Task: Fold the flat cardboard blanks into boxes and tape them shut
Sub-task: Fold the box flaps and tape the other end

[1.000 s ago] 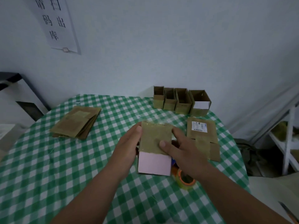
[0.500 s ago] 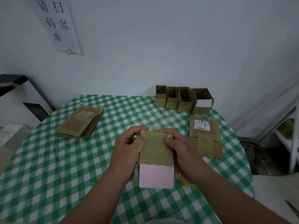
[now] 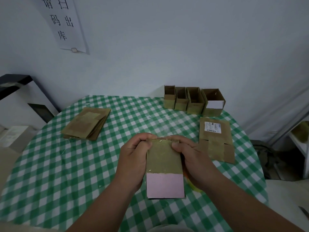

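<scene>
I hold a cardboard box point(image 3: 163, 158) with a pink label on its near part above the middle of the table. My left hand point(image 3: 133, 161) grips its left side, thumb curled over the far top edge. My right hand point(image 3: 192, 163) grips the right side the same way. Clear tape glints along the box's top edge. A stack of flat blanks point(image 3: 87, 123) lies at the left. One flat blank with a white shipping label point(image 3: 214, 138) lies to the right. Several open folded boxes point(image 3: 194, 102) stand in a row at the back.
A tape roll point(image 3: 194, 186) shows partly under my right hand. The round table has a green checked cloth point(image 3: 58, 164). A paper sign point(image 3: 64, 24) hangs on the wall. A dark-topped stand point(image 3: 15, 81) is at the left, a white shelf point(image 3: 299, 143) at the right.
The box has been raised and brought nearer. Both hands moved from lying on its sides and face to gripping its far top corners.
</scene>
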